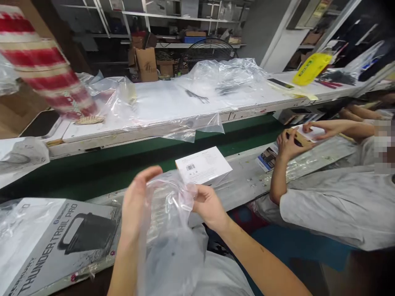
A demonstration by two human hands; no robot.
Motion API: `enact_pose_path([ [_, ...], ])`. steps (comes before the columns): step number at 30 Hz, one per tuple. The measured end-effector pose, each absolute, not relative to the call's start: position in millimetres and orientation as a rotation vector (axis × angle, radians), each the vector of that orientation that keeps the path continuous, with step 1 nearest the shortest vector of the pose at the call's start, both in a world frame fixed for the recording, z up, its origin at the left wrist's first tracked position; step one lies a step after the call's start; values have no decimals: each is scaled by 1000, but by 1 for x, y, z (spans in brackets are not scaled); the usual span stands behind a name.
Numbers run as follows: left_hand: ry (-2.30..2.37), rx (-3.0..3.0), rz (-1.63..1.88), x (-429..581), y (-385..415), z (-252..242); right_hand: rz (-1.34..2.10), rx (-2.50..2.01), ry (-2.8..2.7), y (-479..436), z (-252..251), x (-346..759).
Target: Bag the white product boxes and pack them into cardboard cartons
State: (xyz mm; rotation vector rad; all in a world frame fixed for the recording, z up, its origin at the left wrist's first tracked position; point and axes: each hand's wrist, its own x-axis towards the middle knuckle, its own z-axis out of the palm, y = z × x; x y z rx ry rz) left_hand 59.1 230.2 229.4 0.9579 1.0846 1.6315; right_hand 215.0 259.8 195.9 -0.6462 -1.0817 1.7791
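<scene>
The right hand (pixel 211 207) is pinching the rim of a clear plastic bag (pixel 173 234) between thumb and fingers, some of which are folding out of sight. The left hand (pixel 135 201) is pressing against the bag's other side; film is covering part of it, so whether its fingers are gripping is impossible to tell. The bag is hanging in front of the body, its lower end running off the bottom edge. Just beyond, a white box (pixel 205 164) is lying by the green belt (pixel 247 135), the bag hiding its near left corner and its small print blurring. At left, a large printed box (pixel 89 230) is being cut off by the frame. At right, a co-worker's hands (pixel 288 144) are holding a small package, partly covering it.
</scene>
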Motion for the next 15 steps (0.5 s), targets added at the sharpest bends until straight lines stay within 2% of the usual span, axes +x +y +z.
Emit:
enact_pose_path([
  [3, 1166, 939, 1235, 72, 232, 208, 1621, -800, -1038, 275, 197, 236],
  [5, 1125, 928, 1149, 85, 232, 201, 1529, -892, -1099, 281, 199, 247],
  [11, 1163, 815, 1376, 103, 235, 197, 1540, -984, -1358, 293, 208, 283],
  [15, 1366, 1035, 1479, 86, 224, 201, 1055, -1032, -1604, 299, 218, 312],
])
